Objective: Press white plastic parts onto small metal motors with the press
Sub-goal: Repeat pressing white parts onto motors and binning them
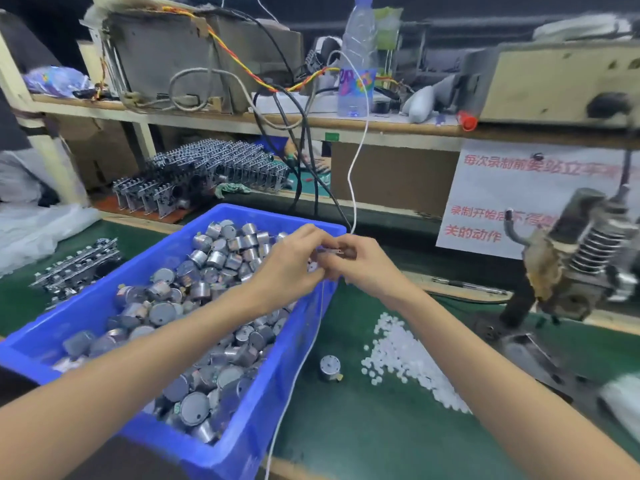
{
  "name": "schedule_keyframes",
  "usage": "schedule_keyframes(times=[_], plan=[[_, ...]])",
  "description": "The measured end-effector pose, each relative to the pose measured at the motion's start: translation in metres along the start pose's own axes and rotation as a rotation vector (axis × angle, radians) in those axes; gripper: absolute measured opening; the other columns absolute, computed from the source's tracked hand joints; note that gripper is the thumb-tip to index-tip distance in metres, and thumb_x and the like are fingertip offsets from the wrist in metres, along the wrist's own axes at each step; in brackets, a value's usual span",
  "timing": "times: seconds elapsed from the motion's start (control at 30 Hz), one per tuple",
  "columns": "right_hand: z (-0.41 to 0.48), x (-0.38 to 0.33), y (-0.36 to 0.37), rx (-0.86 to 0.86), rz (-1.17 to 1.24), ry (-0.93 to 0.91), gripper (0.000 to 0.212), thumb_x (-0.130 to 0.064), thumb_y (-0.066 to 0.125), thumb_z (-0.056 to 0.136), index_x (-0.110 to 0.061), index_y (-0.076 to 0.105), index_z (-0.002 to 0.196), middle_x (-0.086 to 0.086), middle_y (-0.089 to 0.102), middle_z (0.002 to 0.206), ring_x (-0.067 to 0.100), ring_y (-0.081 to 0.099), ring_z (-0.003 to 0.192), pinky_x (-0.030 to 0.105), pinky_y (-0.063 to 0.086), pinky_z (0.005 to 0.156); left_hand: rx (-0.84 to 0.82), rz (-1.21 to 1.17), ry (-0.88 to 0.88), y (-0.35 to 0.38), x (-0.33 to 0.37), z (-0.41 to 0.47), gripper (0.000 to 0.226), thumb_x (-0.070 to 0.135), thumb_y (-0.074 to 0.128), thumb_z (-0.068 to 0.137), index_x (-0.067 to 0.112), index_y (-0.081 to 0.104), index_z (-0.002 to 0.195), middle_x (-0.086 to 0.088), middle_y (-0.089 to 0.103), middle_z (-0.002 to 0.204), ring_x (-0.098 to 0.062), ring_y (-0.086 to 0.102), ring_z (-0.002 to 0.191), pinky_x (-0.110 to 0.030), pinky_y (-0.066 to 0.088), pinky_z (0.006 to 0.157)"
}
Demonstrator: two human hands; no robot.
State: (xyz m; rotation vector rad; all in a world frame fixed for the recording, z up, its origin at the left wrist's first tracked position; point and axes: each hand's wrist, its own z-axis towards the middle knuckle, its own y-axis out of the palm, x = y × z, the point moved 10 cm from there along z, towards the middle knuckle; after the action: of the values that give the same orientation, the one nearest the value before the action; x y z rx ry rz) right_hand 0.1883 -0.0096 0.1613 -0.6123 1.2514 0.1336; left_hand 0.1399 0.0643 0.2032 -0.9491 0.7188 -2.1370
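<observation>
A small metal piece, probably a motor but too blurred to be sure, is held above the far right corner of a blue bin. To do this step well, a white part should sit squarely on the shaft before going under the press; a tilted part would likely jam. The left hand and right hand meet fingertip to fingertip, each grip closed and pinching the piece. The bin is heaped with metal motors. A loose motor stands on the green surface near scattered white plastic parts. The press stands well apart, right.
</observation>
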Motion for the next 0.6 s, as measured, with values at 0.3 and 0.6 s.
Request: schedule_keyframes(times=[0.3, 0.6], plan=[[-0.127, 0.103, -0.109, 0.256, 0.008, 0.226, 0.026, -0.020, 0.070, 0.085, -0.010, 0.057, 0.105, 0.007, 0.065, 0.098, 0.010, 0.066, 0.070, 0.012, 0.045, 0.057, -0.673, 0.417, -0.112, 0.170, 0.019, -0.022, 0.042, 0.017, 0.063, 0.080, 0.021, 0.053, 0.122, -0.001, 0.059, 0.119, -0.023, 0.052, 0.114, -0.029, 0.033, 0.081], [-0.197, 0.161, -0.110, 0.295, -0.057, 0.289, 0.016, -0.028, 0.072, 0.082, -0.029, 0.060, 0.093, 0.002, 0.065, 0.087, 0.013, 0.051, 0.062, 0.025, 0.042, 0.061, -0.654, 0.131, -0.340, 0.234, -0.004, -0.064, 0.028, 0.019, 0.064, 0.085, 0.009, 0.055, 0.110, -0.009, 0.044, 0.115, -0.028, 0.051, 0.105, -0.028, 0.038, 0.084]])
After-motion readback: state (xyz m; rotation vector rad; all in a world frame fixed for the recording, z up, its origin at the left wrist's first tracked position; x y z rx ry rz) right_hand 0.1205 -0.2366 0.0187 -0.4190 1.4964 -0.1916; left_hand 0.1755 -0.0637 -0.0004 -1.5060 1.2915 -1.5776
